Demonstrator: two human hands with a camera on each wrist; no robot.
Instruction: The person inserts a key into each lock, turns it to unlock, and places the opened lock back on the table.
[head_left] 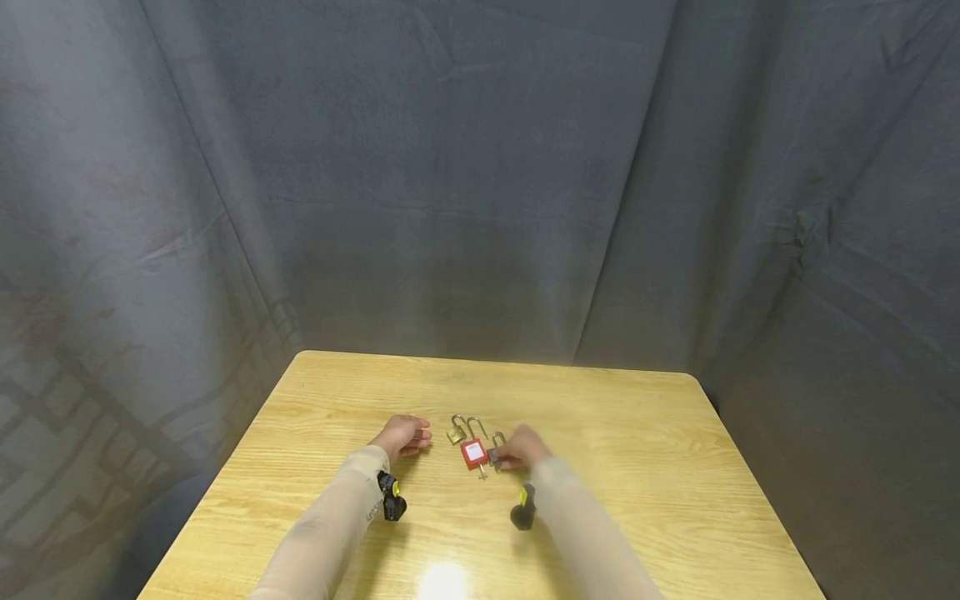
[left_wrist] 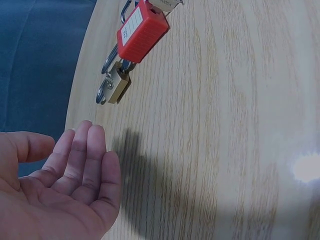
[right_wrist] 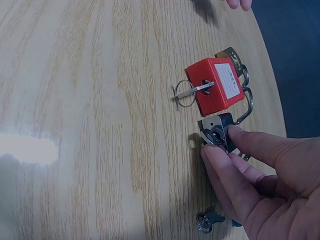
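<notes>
While your right hand (right_wrist: 260, 185) pinches the key (right_wrist: 212, 136) seated in the bottom of the small dark padlock (right_wrist: 220, 131), thumb and forefinger closed on its head, your left hand (left_wrist: 65, 185) lies idle on the wooden table (head_left: 637, 467), palm up, fingers relaxed and close together, holding nothing. That dark lock sits on the table just right of the red padlock (right_wrist: 216, 85), touching or nearly touching it; the red one lies flat with its own key (right_wrist: 192, 91) and ring sticking out of the keyway, and the small brass padlock (left_wrist: 118, 86) lies just beyond it, on the left-hand side. A further key on a ring (right_wrist: 207, 221) lies on the table under your right palm. To judge by the grip, you are at the turning step on the dark lock: the key looks fully in, but I cannot tell whether the shackle has released, since your fingers hide most of it. Turning will likely need the body held steady, or the light lock will simply spin on the smooth wood and knock into the red one. Your free left hand is near enough to brace it; bring it past the brass lock without sweeping that aside.
</notes>
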